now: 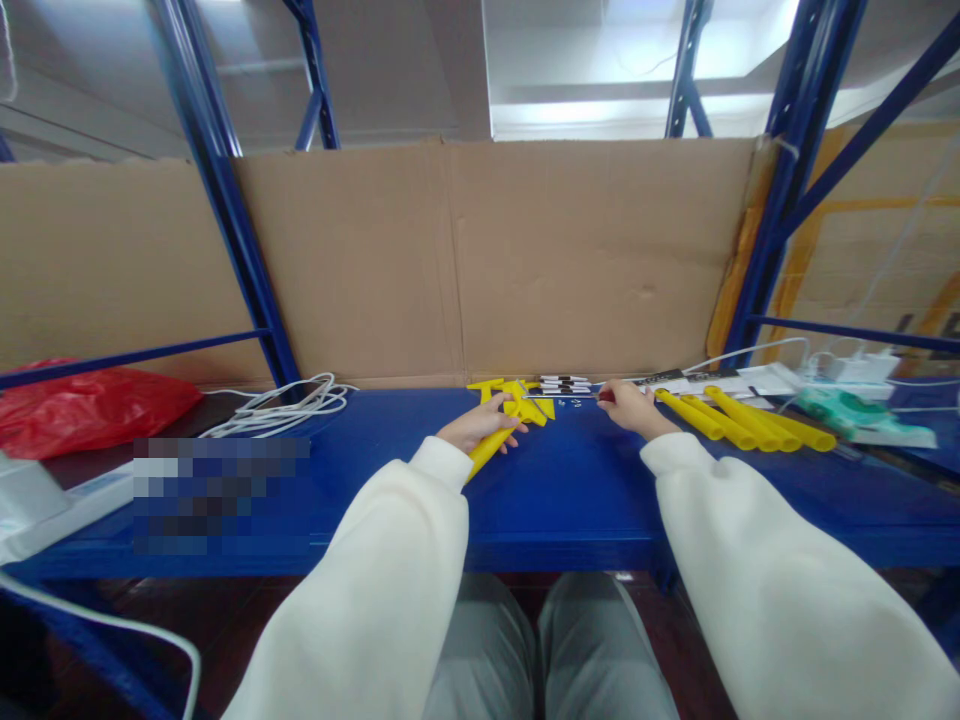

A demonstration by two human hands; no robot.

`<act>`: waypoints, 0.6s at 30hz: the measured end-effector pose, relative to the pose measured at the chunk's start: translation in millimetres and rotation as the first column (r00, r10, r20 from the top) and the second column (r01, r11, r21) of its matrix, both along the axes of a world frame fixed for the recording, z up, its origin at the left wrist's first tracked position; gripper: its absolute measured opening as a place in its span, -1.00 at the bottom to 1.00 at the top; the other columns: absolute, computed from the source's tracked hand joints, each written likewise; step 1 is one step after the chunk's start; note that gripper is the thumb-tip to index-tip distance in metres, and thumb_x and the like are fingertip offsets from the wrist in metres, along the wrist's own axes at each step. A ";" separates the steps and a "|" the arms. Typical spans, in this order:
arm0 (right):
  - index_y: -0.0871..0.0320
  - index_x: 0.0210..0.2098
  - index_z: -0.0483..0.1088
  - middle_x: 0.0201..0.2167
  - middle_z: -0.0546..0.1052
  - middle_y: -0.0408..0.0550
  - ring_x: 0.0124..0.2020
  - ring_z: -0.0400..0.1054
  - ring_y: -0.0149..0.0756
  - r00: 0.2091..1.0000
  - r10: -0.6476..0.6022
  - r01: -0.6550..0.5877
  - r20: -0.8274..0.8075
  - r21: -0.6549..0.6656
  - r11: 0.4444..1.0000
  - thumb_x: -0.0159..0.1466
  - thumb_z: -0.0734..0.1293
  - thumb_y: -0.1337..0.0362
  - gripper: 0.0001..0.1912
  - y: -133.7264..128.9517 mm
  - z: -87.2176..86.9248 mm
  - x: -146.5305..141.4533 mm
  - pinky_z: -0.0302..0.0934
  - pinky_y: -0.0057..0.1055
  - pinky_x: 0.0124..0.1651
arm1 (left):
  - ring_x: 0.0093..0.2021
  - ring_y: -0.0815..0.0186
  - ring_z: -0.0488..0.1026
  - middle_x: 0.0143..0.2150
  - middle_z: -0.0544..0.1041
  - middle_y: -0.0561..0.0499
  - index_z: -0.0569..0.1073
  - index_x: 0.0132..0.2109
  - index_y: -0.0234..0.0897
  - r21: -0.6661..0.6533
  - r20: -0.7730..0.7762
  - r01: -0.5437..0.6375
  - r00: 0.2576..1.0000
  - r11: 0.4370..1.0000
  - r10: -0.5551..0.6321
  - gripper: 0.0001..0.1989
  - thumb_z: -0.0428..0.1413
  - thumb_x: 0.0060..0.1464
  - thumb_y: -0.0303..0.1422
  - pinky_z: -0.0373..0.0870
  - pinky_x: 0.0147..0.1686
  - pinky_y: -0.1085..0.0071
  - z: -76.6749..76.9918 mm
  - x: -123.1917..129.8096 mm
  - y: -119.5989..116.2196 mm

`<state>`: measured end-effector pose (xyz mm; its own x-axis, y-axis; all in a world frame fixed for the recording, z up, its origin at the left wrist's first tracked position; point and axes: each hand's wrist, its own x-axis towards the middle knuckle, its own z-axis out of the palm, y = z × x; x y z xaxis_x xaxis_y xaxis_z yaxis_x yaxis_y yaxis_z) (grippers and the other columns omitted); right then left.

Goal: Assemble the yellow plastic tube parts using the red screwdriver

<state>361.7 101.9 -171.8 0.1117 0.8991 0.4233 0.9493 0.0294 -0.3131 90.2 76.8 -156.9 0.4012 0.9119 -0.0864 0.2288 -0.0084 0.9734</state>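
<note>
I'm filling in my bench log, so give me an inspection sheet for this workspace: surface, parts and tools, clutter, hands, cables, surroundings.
Surface: blue tabletop, with parts on it.
Parts and tools: small yellow pieces near the left hand; several yellow tubes beyond the right hand.
Clutter: red plastic bag at left; green-and-white item at right.
Hands: left grips a yellow handle; right holds a red-handled tool, its shaft pointing toward the yellow pieces, contact unclear.
Cables: white coil at left, more white wiring at right.
Surroundings: cardboard panel behind, between blue posts.
Co-workers: nothing seen.
</note>
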 end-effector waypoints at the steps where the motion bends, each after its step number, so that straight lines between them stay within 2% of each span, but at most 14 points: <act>1: 0.10 -0.25 0.47 -0.17 0.59 0.04 -0.03 0.40 -0.04 1.000 -0.002 0.002 0.004 -0.005 1.000 0.21 0.29 0.40 -0.85 -0.7 0.4 -0.6 -0.02 0.28 0.20 | -0.57 0.43 0.44 -0.34 0.56 0.02 0.15 0.28 -0.23 0.000 -0.003 -0.005 1.000 1.000 0.005 -0.47 0.04 0.20 -0.56 0.32 -0.63 0.59 1.1 0.7 -1.6; 6: 0.10 -0.24 0.46 -0.14 0.58 0.06 -0.01 0.40 -0.02 1.000 0.000 0.001 0.022 -0.018 1.000 0.23 0.29 0.39 -0.86 -3.8 2.4 -2.1 -0.03 0.29 0.21 | -0.57 0.44 0.43 -0.35 0.54 0.03 0.14 0.28 -0.23 -0.001 -0.011 -0.020 1.000 1.000 0.020 -0.47 0.03 0.21 -0.58 0.31 -0.64 0.59 3.5 1.7 -5.3; 13: 0.09 -0.27 0.44 -0.22 0.57 0.05 -0.07 0.39 -0.03 0.996 0.035 -0.039 0.085 0.044 0.998 0.20 0.28 0.38 -0.87 2.2 -2.5 3.6 0.01 0.28 0.16 | -0.53 0.40 0.46 -0.24 0.58 -0.05 0.15 0.30 -0.23 0.016 -0.019 -0.010 1.000 1.000 0.010 -0.42 0.10 0.18 -0.53 0.35 -0.59 0.55 -0.2 -0.5 0.7; 18: 0.09 -0.28 0.42 -0.21 0.56 0.03 -0.07 0.37 -0.05 0.987 0.034 -0.048 0.155 0.088 0.995 0.21 0.27 0.35 -0.89 4.4 -4.8 6.7 0.01 0.25 0.15 | -0.53 0.40 0.46 -0.29 0.57 -0.02 0.13 0.31 -0.23 0.017 -0.028 -0.029 0.999 0.999 0.029 -0.42 0.07 0.18 -0.54 0.35 -0.61 0.56 0.1 0.7 0.1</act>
